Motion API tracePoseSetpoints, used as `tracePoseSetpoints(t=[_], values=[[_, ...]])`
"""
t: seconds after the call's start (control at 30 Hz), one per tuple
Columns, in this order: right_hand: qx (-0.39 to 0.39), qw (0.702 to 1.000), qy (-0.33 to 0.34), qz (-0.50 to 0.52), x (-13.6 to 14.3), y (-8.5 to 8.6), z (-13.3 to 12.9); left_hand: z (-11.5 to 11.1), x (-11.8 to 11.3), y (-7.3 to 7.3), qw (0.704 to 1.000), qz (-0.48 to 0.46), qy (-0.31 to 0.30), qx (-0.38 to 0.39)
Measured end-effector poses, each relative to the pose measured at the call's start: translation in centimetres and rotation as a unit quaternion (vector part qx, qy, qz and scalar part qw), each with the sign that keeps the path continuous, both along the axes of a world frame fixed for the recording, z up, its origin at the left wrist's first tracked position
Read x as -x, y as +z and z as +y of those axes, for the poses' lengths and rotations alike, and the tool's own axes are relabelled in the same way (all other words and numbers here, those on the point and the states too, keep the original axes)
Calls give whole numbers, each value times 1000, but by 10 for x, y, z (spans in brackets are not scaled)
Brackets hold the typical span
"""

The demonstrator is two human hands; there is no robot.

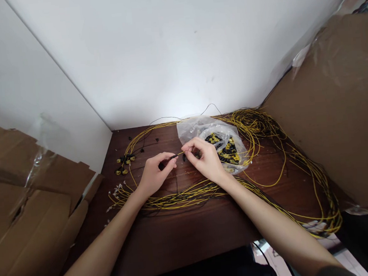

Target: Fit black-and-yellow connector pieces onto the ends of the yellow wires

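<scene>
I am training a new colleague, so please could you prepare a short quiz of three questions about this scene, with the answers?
1. Which hand holds the slim black piece?
2. Complete: the right hand pinches a thin ____ wire.
3. True or false: the clear, crumpled plastic bag of small black-and-yellow pieces lies at the left edge of the dark brown table.

Key:
1. The left hand.
2. Yellow.
3. False: it lies near the right hand.
</scene>
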State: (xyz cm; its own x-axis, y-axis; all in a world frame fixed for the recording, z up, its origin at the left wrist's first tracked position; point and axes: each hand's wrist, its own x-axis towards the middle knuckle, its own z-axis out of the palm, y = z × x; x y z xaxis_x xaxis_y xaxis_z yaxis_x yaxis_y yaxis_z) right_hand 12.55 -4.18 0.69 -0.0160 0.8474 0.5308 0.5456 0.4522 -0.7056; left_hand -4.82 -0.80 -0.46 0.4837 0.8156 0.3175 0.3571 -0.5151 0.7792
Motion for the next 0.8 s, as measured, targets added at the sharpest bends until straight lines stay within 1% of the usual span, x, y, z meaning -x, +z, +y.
tracePoseSetpoints(t=[0.23, 0.47, 0.8], values=[[-31, 997, -27, -65, -2, 1, -1, 1, 0, -2, 1000, -3, 2, 4], [-16, 997, 3, -73, -1, 0, -3, 1, 0, -2, 1000, 0, 6, 2], [-5, 992, 2, -129, -1, -3, -3, 2, 1, -3, 1000, 3, 6, 9]])
